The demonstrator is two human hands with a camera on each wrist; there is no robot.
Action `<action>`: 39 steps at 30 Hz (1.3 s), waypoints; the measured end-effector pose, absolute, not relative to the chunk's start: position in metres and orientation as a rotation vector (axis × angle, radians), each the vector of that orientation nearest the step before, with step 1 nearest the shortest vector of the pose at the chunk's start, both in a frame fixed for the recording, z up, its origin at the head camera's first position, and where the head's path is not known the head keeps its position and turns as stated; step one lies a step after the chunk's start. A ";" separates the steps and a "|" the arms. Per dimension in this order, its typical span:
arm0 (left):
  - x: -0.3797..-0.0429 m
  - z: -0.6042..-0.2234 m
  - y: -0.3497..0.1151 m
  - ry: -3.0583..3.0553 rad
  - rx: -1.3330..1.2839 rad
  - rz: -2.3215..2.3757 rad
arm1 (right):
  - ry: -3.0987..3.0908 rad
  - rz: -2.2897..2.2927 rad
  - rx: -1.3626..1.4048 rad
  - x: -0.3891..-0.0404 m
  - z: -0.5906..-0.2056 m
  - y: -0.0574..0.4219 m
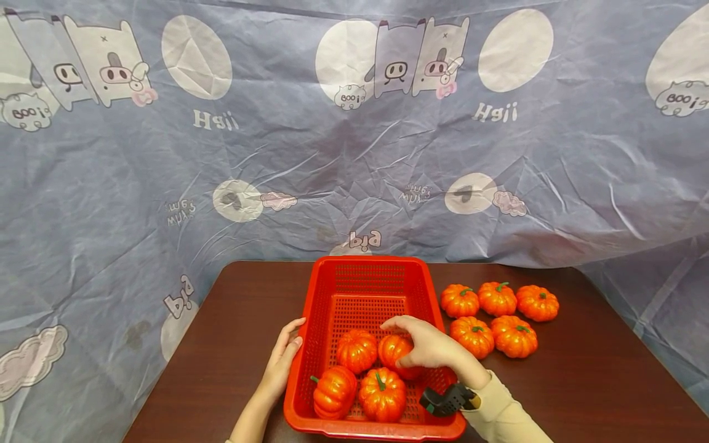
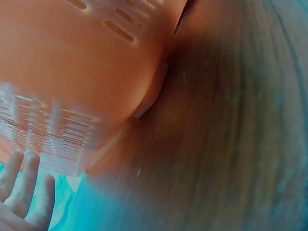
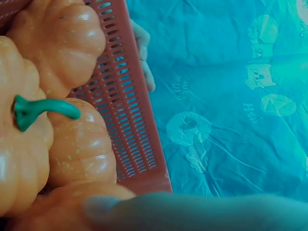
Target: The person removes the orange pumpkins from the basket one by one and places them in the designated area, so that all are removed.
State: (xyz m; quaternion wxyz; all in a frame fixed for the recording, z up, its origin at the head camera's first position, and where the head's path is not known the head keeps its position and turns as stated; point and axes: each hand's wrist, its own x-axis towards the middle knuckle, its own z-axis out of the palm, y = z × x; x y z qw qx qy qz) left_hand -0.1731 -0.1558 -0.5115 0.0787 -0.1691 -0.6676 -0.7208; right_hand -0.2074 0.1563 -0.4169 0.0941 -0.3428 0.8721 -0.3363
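Note:
A red plastic basket (image 1: 362, 261) with slotted walls holds several small orange toy pumpkins in its near half. My right hand (image 1: 429, 344) reaches inside and grips one pumpkin (image 1: 392, 349), its thumb and fingers on either side. In the right wrist view the thumb lies on that pumpkin (image 3: 62, 204). Beside it are a pumpkin (image 1: 356, 351), one on its side (image 1: 335, 392), and one with its green stem up (image 1: 382, 395). At the basket's left side, my left hand (image 1: 281, 363) touches the rim; in the left wrist view its fingers (image 2: 30, 180) extend fairly straight by the slotted wall.
Several more pumpkins (image 1: 498, 299) stand in two rows right of the basket on the dark brown table (image 1: 244, 320). A blue-grey printed cloth (image 1: 354, 154) hangs behind the table. A black camera (image 1: 443, 400) is strapped to the right wrist, over the basket's near right corner.

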 end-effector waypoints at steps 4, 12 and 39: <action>-0.173 -0.510 -0.155 -2.009 -0.510 -2.142 | 2.565 -1.172 -0.993 -0.209 -0.419 0.159; -0.172 -0.510 -0.156 -2.011 -0.507 -2.144 | 2.439 -1.579 -0.849 -0.211 -0.414 0.162; -0.173 -0.510 -0.156 -2.027 -0.475 -2.151 | 2.199 -2.456 -0.433 -0.195 -0.385 0.245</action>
